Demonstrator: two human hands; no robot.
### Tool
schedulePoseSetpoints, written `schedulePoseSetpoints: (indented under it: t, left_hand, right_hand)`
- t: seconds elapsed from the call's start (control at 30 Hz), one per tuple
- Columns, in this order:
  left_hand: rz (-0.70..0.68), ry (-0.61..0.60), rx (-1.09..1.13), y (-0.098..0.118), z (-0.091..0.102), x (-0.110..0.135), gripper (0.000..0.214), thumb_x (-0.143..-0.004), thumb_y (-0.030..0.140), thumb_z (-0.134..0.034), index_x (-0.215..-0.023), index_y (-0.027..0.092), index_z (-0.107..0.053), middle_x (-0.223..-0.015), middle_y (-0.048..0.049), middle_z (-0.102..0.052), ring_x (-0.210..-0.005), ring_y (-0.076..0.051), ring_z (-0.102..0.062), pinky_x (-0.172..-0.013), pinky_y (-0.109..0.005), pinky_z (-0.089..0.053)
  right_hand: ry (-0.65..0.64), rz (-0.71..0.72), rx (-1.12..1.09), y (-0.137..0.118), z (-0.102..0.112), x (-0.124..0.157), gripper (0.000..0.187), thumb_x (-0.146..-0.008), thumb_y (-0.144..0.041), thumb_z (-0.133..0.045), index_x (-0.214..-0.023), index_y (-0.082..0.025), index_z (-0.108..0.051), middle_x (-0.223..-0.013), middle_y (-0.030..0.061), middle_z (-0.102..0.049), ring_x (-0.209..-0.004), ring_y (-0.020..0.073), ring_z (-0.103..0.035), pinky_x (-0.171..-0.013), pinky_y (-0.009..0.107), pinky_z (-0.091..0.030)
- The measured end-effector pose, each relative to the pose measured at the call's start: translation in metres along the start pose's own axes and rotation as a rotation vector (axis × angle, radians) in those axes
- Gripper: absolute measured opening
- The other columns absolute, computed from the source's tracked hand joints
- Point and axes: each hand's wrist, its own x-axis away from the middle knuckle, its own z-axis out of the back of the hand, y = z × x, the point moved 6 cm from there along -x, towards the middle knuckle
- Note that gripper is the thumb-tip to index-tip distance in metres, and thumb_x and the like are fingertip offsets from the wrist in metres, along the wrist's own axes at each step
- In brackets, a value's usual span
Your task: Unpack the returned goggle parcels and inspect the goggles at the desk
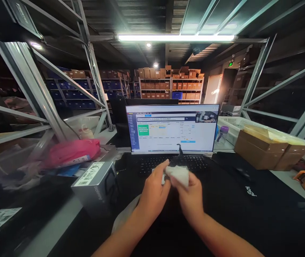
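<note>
Both my hands meet over the dark desk in front of a black keyboard [173,162]. My left hand [154,191] pinches one edge of a small white crumpled wad [179,174], perhaps a tissue or soft packet. My right hand [188,194] has its fingers closed under and around the same white wad. Behind them a lit monitor [172,128] shows a software page with a green panel. A dark pointed object [179,154] stands just beyond the wad.
A grey boxed product [97,185] lies at the left, with a pink bag [70,151] behind it. An open brown carton [270,148] and a white basket [234,125] sit at the right. A black mat with a logo [248,185] covers the desk. Metal racking frames both sides.
</note>
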Motion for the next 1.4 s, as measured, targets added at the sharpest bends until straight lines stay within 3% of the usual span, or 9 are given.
schedulePoseSetpoints:
  t: [0.3,0.43,0.57,0.8,0.97,1.1,1.2,1.33,1.4]
  left_hand:
    - [-0.09,-0.263,0.032,0.012,0.009,-0.008,0.052,-0.089,0.012,-0.047,-0.139,0.026,-0.049,-0.147,-0.0032,-0.053,-0.135,-0.021,-0.051,-0.116,-0.042,-0.041]
    - [-0.038,-0.136,0.003,0.005,0.006,-0.006,0.051,-0.088,0.012,-0.045,-0.138,0.019,-0.05,-0.146,-0.0082,-0.054,-0.136,-0.024,-0.05,-0.117,-0.047,-0.039]
    - [0.032,-0.057,0.052,-0.001,0.005,-0.004,0.048,-0.09,0.016,-0.045,-0.139,0.015,-0.049,-0.142,-0.0115,-0.057,-0.132,-0.024,-0.054,-0.113,-0.044,-0.044]
    - [-0.084,-0.308,0.047,0.013,0.014,-0.007,0.053,-0.087,0.011,-0.049,-0.138,0.024,-0.052,-0.142,-0.0064,-0.058,-0.129,-0.023,-0.057,-0.11,-0.042,-0.048]
    - [-0.179,-0.048,-0.065,0.005,0.024,-0.012,0.046,-0.085,0.011,-0.05,-0.13,0.02,-0.058,-0.133,-0.0078,-0.065,-0.125,-0.024,-0.06,-0.119,-0.055,-0.033]
    - [-0.166,0.168,-0.105,-0.004,0.037,-0.014,0.038,-0.083,0.013,-0.053,-0.119,0.019,-0.065,-0.122,-0.008,-0.071,-0.119,-0.025,-0.064,-0.114,-0.051,-0.043]
    - [-0.054,0.126,-0.109,-0.012,0.044,-0.017,0.039,-0.083,0.016,-0.056,-0.12,0.02,-0.066,-0.122,-0.0066,-0.071,-0.122,-0.027,-0.062,-0.107,-0.049,-0.05]
    - [-0.031,-0.035,-0.092,-0.011,0.045,-0.019,0.044,-0.085,0.015,-0.056,-0.127,0.022,-0.063,-0.129,-0.0058,-0.067,-0.121,-0.025,-0.063,-0.107,-0.045,-0.051]
    - [-0.077,-0.091,-0.098,-0.005,0.043,-0.018,0.046,-0.085,0.015,-0.056,-0.129,0.021,-0.063,-0.132,-0.0066,-0.066,-0.124,-0.026,-0.061,-0.112,-0.047,-0.047]
  right_hand:
    - [-0.085,-0.201,-0.253,-0.013,0.013,-0.035,0.026,-0.056,-0.026,-0.092,-0.074,-0.02,-0.074,-0.076,-0.0004,-0.07,-0.073,0.0154,-0.062,-0.074,0.028,-0.05]
    - [0.047,-0.067,-0.137,-0.004,0.008,-0.016,0.025,-0.062,-0.031,-0.089,-0.08,-0.022,-0.074,-0.082,0.0013,-0.072,-0.077,0.0188,-0.063,-0.076,0.032,-0.051]
    - [-0.041,0.013,0.089,0.002,-0.003,0.003,0.024,-0.061,-0.026,-0.089,-0.06,-0.02,-0.066,-0.068,0.0009,-0.066,-0.068,0.0185,-0.058,-0.07,0.032,-0.048]
    - [-0.048,-0.244,-0.227,-0.011,0.014,-0.031,0.032,-0.051,-0.026,-0.094,-0.073,-0.019,-0.072,-0.074,-0.0001,-0.068,-0.073,0.0168,-0.06,-0.073,0.03,-0.049]
    - [-0.148,-0.236,-0.174,-0.012,0.008,-0.036,0.033,-0.055,-0.032,-0.094,-0.069,-0.019,-0.066,-0.069,-0.0019,-0.064,-0.067,0.0136,-0.056,-0.068,0.026,-0.046]
    - [-0.435,-0.199,0.171,-0.034,0.021,-0.044,0.041,-0.055,-0.035,-0.093,-0.055,-0.018,-0.056,-0.055,-0.0036,-0.054,-0.052,0.0103,-0.044,-0.051,0.023,-0.037]
    - [-0.485,-0.063,0.469,-0.068,0.056,-0.056,0.031,-0.058,-0.033,-0.091,-0.061,-0.018,-0.064,-0.059,0.0,-0.06,-0.056,0.0154,-0.052,-0.053,0.026,-0.042]
    - [-0.03,0.355,0.673,-0.124,0.105,-0.063,0.021,-0.074,-0.033,-0.081,-0.091,-0.023,-0.075,-0.083,0.0032,-0.072,-0.078,0.0223,-0.064,-0.068,0.031,-0.049]
    - [-0.037,0.468,0.75,-0.129,0.101,-0.057,0.015,-0.077,-0.031,-0.077,-0.089,-0.023,-0.075,-0.083,0.0028,-0.072,-0.078,0.0225,-0.064,-0.069,0.031,-0.048]
